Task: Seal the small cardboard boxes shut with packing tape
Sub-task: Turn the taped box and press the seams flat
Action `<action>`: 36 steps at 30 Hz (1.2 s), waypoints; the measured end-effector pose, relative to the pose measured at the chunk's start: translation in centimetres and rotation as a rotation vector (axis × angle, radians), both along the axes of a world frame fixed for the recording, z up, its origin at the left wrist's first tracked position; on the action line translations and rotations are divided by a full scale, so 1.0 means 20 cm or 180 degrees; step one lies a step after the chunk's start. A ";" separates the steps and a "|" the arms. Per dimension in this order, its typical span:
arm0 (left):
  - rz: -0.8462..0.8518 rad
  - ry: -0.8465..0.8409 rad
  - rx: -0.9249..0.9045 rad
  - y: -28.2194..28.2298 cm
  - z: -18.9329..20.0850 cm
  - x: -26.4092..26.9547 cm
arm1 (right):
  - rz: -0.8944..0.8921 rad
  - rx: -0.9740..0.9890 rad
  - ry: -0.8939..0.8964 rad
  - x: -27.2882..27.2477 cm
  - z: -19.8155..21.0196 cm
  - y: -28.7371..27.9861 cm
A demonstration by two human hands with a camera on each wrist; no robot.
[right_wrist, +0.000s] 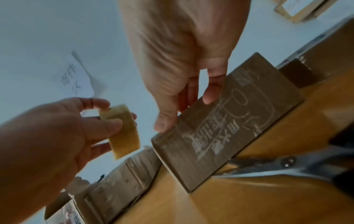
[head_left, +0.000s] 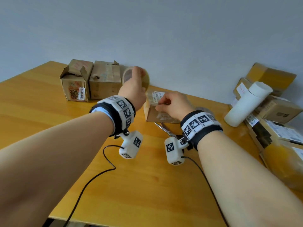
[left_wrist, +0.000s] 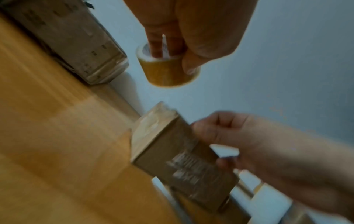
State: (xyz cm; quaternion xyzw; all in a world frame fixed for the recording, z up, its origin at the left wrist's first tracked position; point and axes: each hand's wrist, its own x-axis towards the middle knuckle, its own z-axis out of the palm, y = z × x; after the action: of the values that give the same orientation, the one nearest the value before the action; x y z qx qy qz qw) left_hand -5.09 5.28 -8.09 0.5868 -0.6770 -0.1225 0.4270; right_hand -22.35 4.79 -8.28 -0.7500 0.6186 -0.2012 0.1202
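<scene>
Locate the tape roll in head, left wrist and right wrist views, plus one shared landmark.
Head: tape roll upper centre, held up by the left hand.
Left wrist: top centre, fingers through its core.
Right wrist: left of centre.
Shared landmark: the small box under the right hand.

A plain room used for packing parcels. Labelled cardboard boxes [head_left: 277,110] crowd a wooden table [head_left: 41,99] against a bare wall [head_left: 164,30].

Left hand [head_left: 134,84] raised, right hand [head_left: 172,104] curled.
</scene>
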 end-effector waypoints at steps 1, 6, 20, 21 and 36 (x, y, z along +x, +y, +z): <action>-0.0013 -0.0158 -0.0082 0.00 -0.03 -0.02 | 0.0015 0.0029 -0.0115 -0.01 0.01 0.00; -0.0299 -0.0244 -0.0174 -0.02 -0.14 -0.09 | -0.0139 -0.0439 0.0015 0.01 -0.09 -0.02; -0.0485 -0.0459 0.0393 -0.07 -0.10 -0.05 | -0.0080 -0.0399 -0.0116 0.01 -0.13 -0.02; -0.0487 -0.0517 0.0410 -0.07 -0.10 -0.05 | -0.0075 -0.0426 -0.0093 0.01 -0.14 -0.02; -0.0428 -0.0528 0.0686 -0.10 -0.06 -0.05 | -0.0534 0.0111 -0.0521 0.06 -0.10 -0.08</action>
State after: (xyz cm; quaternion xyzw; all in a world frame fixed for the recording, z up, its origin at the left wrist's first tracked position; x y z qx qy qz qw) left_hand -6.03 3.23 -9.22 0.5907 -0.7306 -0.1739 0.2949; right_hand -21.09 3.16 -10.32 -0.6745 0.6706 -0.2603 0.1661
